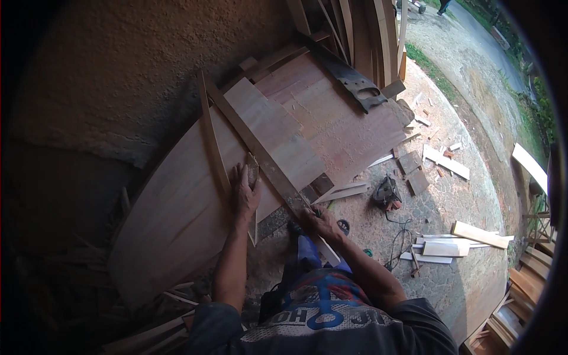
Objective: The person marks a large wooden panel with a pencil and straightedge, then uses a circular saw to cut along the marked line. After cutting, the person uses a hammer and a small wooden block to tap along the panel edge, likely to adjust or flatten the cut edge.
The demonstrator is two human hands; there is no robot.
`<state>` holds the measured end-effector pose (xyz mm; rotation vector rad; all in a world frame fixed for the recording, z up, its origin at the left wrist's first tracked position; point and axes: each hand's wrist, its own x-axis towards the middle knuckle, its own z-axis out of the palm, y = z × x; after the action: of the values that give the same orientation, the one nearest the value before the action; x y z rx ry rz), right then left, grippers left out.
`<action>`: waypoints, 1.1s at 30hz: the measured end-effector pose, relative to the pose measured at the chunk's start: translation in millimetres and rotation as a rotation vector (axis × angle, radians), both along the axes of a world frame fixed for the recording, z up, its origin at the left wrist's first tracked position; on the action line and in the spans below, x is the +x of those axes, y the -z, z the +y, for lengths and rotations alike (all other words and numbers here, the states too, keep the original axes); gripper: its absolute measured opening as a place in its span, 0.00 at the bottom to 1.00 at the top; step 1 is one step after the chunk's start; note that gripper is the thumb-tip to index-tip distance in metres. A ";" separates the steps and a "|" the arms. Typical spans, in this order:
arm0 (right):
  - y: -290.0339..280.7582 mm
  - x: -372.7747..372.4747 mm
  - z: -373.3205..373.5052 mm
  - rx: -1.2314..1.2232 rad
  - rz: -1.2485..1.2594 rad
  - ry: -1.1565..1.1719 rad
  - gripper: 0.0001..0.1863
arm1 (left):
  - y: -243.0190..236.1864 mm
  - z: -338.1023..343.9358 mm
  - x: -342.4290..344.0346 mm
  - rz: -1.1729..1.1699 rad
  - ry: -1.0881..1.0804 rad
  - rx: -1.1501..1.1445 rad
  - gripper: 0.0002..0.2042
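Brown wood, long, straight and narrow: one plank (260, 152), laid diagonally across broad, pale plywood sheeting (177, 213) and running out past its near edge. Looks stiff and fairly light for its length, probably dry and a little rough, so unlikely to slip or to break easily; best taken by both long edges, near the overhanging end and again around the middle, to check any twist or swing. Pinched close to that near end by the right grip (324, 223), curled over from above; hard to make out the dark patch beneath. Closed about a small brown wooden block (253, 168), just beside the plank, in the left grip (244, 192). Counted round about: one thin, curved wooden strip (214, 136), left of the plank; one dark-bladed handsaw (346, 74) with a holed handle, on the far part of the sheeting; one dark brown, squarish wooden piece (322, 183), right of the plank; one dark, bulky power tool (387, 192), on the grey ground (438, 290); pale offcuts (447, 161) there too, too scattered to number.
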<state>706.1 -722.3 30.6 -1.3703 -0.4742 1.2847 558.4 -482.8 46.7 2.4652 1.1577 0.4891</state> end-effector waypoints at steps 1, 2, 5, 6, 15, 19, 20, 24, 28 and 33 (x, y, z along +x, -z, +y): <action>-2.8 1.9 -0.6 -0.011 -0.023 -0.038 0.18 | 1.9 1.2 -1.5 -0.005 -0.001 0.003 0.33; -1.7 1.9 -1.4 -0.012 -0.062 -0.039 0.18 | 3.8 1.7 -3.3 -0.006 0.003 0.005 0.33; 6.0 1.4 0.5 -0.009 -0.115 -0.035 0.19 | 7.7 5.5 -4.9 -0.017 0.018 0.016 0.32; 7.4 1.0 1.5 -0.008 -0.088 -0.035 0.20 | 10.8 6.5 -5.3 -0.023 0.017 0.017 0.32; 2.9 5.0 0.9 -0.017 -0.125 -0.070 0.22 | 15.2 8.6 -6.2 -0.048 0.020 -0.005 0.32; 8.8 5.1 1.2 0.028 -0.075 -0.056 0.21 | 8.9 2.9 -2.3 0.001 -0.002 -0.003 0.32; 10.4 4.9 1.4 0.019 -0.074 -0.062 0.21 | 7.3 2.5 -1.9 0.012 -0.006 0.004 0.32; 4.4 5.4 3.3 0.013 -0.073 -0.070 0.20 | 9.5 2.3 -4.0 0.042 -0.015 0.024 0.31; -0.2 9.4 2.9 0.008 -0.045 -0.119 0.21 | 11.8 1.5 -1.3 0.067 -0.021 0.071 0.31; 12.1 23.0 -22.7 -0.045 -0.454 -0.020 0.25 | 5.0 -5.0 14.3 0.072 -0.042 0.088 0.30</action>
<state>729.2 -744.9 18.5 -1.7053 -0.7719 1.0001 572.7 -487.8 41.7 2.5569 1.2430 0.4762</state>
